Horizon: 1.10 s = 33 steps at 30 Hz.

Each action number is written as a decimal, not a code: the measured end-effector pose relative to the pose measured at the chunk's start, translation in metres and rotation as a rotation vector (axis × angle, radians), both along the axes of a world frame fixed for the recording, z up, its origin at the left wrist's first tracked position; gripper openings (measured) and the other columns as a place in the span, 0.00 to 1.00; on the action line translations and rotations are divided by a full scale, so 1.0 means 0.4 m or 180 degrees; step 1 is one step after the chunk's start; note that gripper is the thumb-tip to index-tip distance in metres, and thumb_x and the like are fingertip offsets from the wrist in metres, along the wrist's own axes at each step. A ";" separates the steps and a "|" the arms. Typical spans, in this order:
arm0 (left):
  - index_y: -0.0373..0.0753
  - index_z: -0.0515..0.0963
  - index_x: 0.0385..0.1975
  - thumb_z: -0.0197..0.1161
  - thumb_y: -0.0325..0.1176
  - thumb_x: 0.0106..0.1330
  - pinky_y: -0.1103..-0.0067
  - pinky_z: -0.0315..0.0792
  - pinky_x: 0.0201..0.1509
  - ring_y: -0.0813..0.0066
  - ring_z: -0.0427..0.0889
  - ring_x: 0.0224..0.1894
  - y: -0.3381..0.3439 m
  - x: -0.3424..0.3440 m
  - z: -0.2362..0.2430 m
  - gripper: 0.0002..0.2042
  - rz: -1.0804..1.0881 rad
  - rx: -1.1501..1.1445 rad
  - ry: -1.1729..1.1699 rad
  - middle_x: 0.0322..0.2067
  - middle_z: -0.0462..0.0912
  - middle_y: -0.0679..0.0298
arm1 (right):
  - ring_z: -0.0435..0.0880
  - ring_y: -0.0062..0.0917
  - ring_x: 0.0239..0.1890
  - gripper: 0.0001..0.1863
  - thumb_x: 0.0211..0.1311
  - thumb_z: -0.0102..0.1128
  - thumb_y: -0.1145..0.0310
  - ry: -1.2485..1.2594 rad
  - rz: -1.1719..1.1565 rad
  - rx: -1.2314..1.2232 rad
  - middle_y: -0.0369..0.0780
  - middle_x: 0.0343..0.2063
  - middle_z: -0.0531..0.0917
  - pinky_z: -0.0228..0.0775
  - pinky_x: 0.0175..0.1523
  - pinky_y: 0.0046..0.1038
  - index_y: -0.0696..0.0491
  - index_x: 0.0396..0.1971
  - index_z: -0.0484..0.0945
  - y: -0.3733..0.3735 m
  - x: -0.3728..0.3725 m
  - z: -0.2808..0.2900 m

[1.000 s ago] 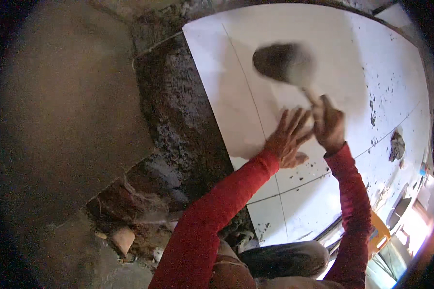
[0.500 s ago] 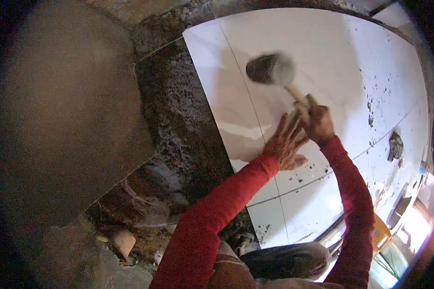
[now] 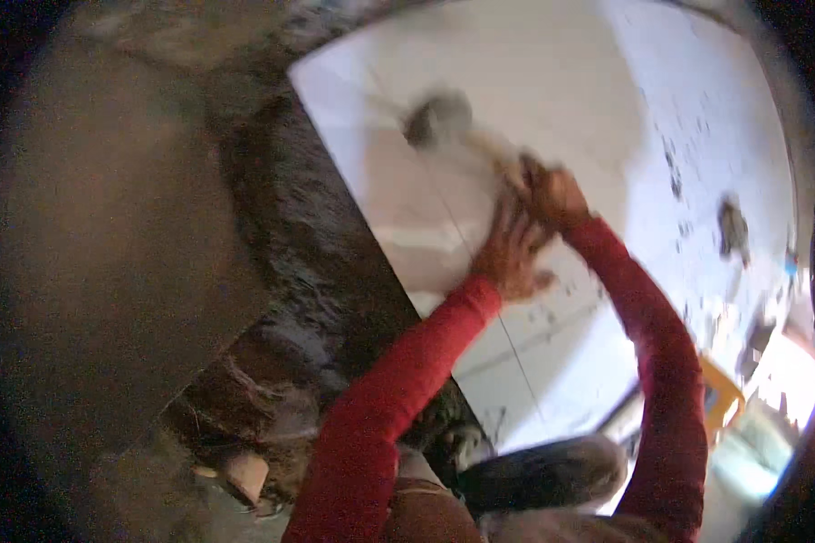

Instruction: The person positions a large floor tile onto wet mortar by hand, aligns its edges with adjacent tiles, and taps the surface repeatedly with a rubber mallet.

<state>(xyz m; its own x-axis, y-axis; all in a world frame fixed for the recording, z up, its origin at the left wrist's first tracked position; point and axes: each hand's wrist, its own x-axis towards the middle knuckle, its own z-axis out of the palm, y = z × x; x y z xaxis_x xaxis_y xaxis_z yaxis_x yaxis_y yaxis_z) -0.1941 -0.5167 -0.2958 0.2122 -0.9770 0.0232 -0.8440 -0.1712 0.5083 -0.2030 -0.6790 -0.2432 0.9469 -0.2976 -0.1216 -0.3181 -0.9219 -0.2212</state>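
Observation:
A rubber mallet (image 3: 436,119), blurred by motion, hangs over white marble-look tiles (image 3: 552,72); my right hand (image 3: 554,195) is closed round its pale wooden handle. Just below it, my left hand (image 3: 512,253) lies on the tile with fingers spread, close to a thin joint line. A dark mortar bed (image 3: 294,217) runs along the tiles' left edge.
Smooth grey concrete (image 3: 118,208) fills the left side. A trowel (image 3: 244,475) lies low on the left. A crumpled lump (image 3: 733,228) sits on the tiles at the right, with dark specks around it. A yellow object (image 3: 723,394) stands at the lower right.
The mallet and my right hand have moved left. My left hand stays on the tile. The whole view has shifted and blurred slightly, with the tiles appearing further left.

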 end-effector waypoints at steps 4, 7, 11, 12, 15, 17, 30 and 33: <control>0.54 0.69 0.71 0.65 0.65 0.56 0.35 0.35 0.77 0.42 0.45 0.80 0.000 -0.015 -0.038 0.42 0.0017 -0.0601 -0.0026 0.74 0.58 0.40 | 0.89 0.46 0.35 0.29 0.72 0.56 0.42 -0.1408 0.0021 0.0330 0.55 0.31 0.86 0.76 0.44 0.51 0.52 0.57 0.77 -0.021 -0.021 -0.031; 0.56 0.69 0.71 0.64 0.66 0.57 0.35 0.38 0.77 0.44 0.54 0.77 0.005 -0.018 -0.046 0.41 -0.0033 -0.0482 -0.0099 0.70 0.65 0.46 | 0.88 0.39 0.30 0.31 0.72 0.56 0.38 0.0802 -0.0494 0.0300 0.54 0.17 0.79 0.81 0.41 0.47 0.57 0.45 0.78 -0.011 -0.011 -0.009; 0.58 0.70 0.69 0.64 0.67 0.58 0.35 0.44 0.76 0.45 0.63 0.71 0.006 -0.020 -0.038 0.39 0.0098 -0.0800 -0.0345 0.64 0.71 0.51 | 0.85 0.47 0.24 0.31 0.75 0.49 0.38 -0.1152 -0.0627 0.1433 0.51 0.20 0.81 0.78 0.32 0.46 0.57 0.40 0.78 0.037 -0.003 0.051; 0.59 0.70 0.68 0.64 0.67 0.58 0.34 0.45 0.75 0.45 0.64 0.70 0.003 -0.019 -0.039 0.38 0.0149 -0.0970 -0.0264 0.63 0.72 0.52 | 0.85 0.47 0.24 0.30 0.76 0.49 0.39 -0.1404 -0.0649 0.1775 0.51 0.22 0.83 0.77 0.32 0.45 0.56 0.40 0.78 0.054 0.004 0.070; 0.59 0.73 0.66 0.63 0.67 0.59 0.34 0.47 0.75 0.44 0.68 0.66 -0.011 -0.015 -0.046 0.36 0.0114 -0.0990 -0.0340 0.59 0.75 0.55 | 0.78 0.37 0.16 0.25 0.76 0.56 0.46 -0.0093 -0.0197 0.0161 0.49 0.16 0.78 0.70 0.24 0.38 0.57 0.38 0.78 0.070 0.013 0.090; 0.58 0.74 0.66 0.63 0.67 0.59 0.34 0.46 0.75 0.44 0.67 0.67 -0.010 -0.016 -0.050 0.36 0.0038 -0.0776 -0.0283 0.60 0.75 0.55 | 0.80 0.40 0.19 0.27 0.75 0.55 0.45 -0.0746 -0.0517 0.0637 0.50 0.19 0.80 0.72 0.27 0.41 0.58 0.40 0.79 0.064 0.006 0.098; 0.51 0.70 0.69 0.62 0.67 0.63 0.34 0.45 0.74 0.43 0.55 0.77 -0.011 0.000 -0.043 0.38 -0.0301 -0.1084 -0.0633 0.75 0.60 0.50 | 0.86 0.38 0.24 0.26 0.75 0.58 0.47 -0.0948 -0.1504 0.1136 0.50 0.24 0.86 0.75 0.30 0.39 0.60 0.32 0.83 0.082 -0.206 0.302; 0.54 0.66 0.72 0.63 0.61 0.65 0.33 0.41 0.74 0.45 0.52 0.79 0.040 0.015 -0.031 0.37 -0.0502 -0.1035 -0.0198 0.77 0.55 0.48 | 0.84 0.38 0.21 0.26 0.74 0.59 0.47 -0.0915 -0.2070 0.1094 0.47 0.22 0.87 0.74 0.29 0.38 0.59 0.31 0.83 0.129 -0.401 0.305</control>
<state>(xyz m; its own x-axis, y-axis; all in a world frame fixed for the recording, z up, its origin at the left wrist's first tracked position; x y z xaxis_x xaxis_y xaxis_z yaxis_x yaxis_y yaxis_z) -0.1880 -0.5005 -0.3081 0.0480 -0.9369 0.3462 -0.8782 0.1255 0.4616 -0.3634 -0.6275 -0.1212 0.6041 -0.7924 -0.0841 -0.6570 -0.4356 -0.6154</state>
